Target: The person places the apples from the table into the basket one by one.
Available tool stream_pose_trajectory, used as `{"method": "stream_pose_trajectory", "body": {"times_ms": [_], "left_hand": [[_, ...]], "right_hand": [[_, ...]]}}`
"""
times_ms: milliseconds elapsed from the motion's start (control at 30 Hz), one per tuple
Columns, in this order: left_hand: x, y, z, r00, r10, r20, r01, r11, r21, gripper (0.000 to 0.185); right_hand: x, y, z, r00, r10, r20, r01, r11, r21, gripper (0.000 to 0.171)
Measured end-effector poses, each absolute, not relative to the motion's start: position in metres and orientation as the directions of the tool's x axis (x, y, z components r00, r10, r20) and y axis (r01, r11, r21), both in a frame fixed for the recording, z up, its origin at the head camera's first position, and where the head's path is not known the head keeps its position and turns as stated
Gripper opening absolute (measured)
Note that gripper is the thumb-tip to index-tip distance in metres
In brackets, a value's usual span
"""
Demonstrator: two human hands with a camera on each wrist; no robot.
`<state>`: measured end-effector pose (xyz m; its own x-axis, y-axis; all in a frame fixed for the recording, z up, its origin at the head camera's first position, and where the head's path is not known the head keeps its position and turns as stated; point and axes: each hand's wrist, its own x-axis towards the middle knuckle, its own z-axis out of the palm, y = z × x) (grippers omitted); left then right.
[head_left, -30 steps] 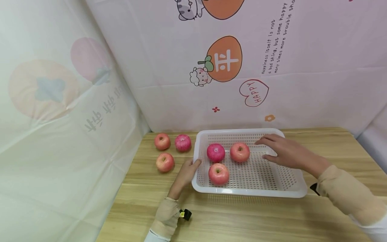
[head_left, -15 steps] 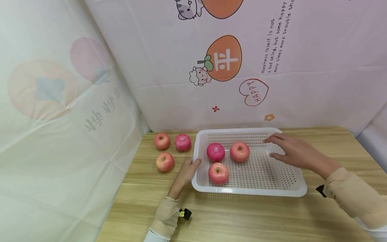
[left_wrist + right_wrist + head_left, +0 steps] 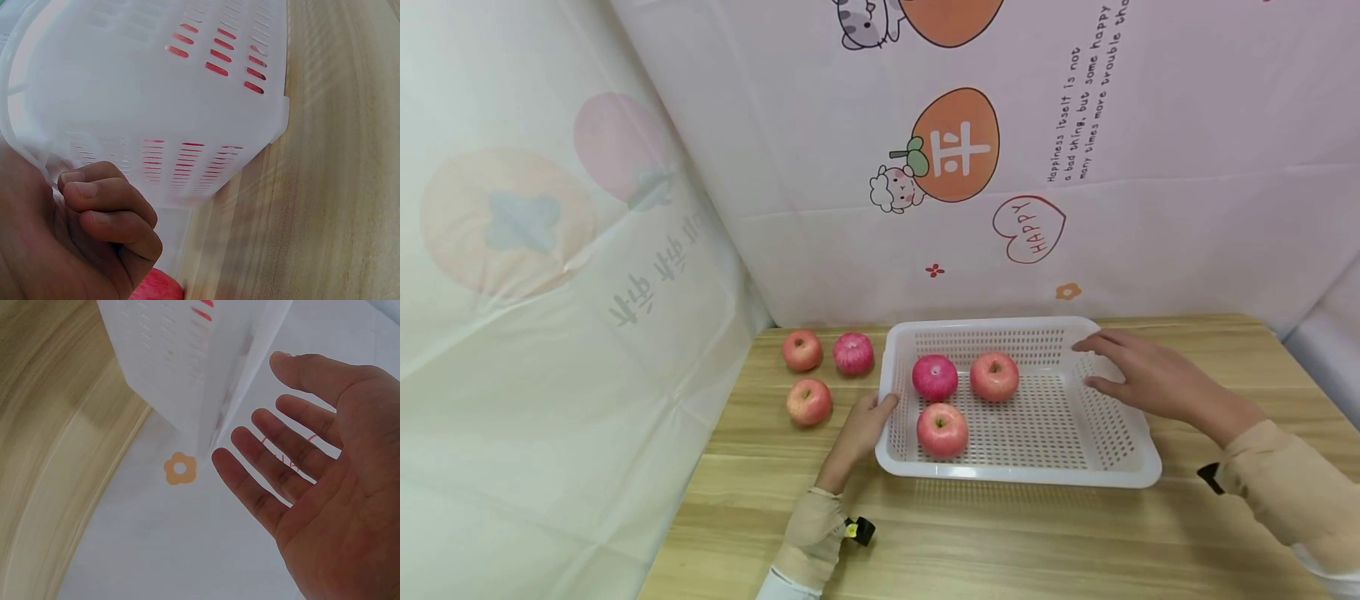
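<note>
A white perforated plastic basket [image 3: 1022, 476] stands on the wooden table. Inside, toward its left end, lie a dark pink fruit [image 3: 935, 377], a red apple [image 3: 995, 377] and another apple [image 3: 942, 430]. My left hand [image 3: 859, 433] grips the basket's left rim, thumb over the top; in the left wrist view its fingers [image 3: 112, 206] curl up beneath that rim. Over the basket's right end hovers my right hand [image 3: 1157, 379], fingers spread and relaxed, holding nothing. The right wrist view shows that hand's fingers [image 3: 265, 465] loosely extended beside the basket's outer wall [image 3: 165, 356].
Left of the basket, two apples, one at the back [image 3: 802, 350] and one nearer [image 3: 809, 402], lie by a striped pink fruit [image 3: 853, 354]. A printed white cloth [image 3: 850, 250] hangs behind the table [image 3: 970, 542], and another cloth [image 3: 550, 375] hangs along its left side.
My right hand has drawn back to the right, from above the basket's interior to over its right end. My left hand, the basket and the fruit have stayed put.
</note>
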<state>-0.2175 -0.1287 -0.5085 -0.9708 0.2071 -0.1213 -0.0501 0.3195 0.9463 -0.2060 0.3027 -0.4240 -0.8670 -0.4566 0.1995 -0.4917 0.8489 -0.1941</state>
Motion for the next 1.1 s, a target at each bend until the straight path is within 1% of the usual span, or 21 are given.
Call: {"method": "stream_pose_trajectory", "body": {"times_ms": [333,667,933,1100], "left_hand": [[-0.218,-0.13,-0.508,-0.972,0.209,-0.11,-0.041,0.312,0.949,0.051],[-0.217,-0.129,-0.51,-0.974,0.194,-0.115,-0.048,0.317,0.947,0.051],[-0.218,-0.129,-0.511,-0.974,0.197,-0.111,-0.043,0.318,0.947,0.05],[-0.218,-0.129,-0.51,-0.974,0.196,-0.111,-0.045,0.315,0.948,0.05]], "right_hand": [[-0.206,0.312,-0.426,-0.902,-0.401,0.16,-0.428,0.878,-0.212,0.051],[-0.207,0.321,-0.433,-0.916,-0.36,0.179,-0.393,0.893,-0.218,0.053],[-0.205,0.33,-0.442,-0.929,-0.312,0.2,-0.357,0.896,-0.265,0.056],[-0.204,0.332,-0.446,-0.928,-0.291,0.231,-0.351,0.889,-0.293,0.055]]}}
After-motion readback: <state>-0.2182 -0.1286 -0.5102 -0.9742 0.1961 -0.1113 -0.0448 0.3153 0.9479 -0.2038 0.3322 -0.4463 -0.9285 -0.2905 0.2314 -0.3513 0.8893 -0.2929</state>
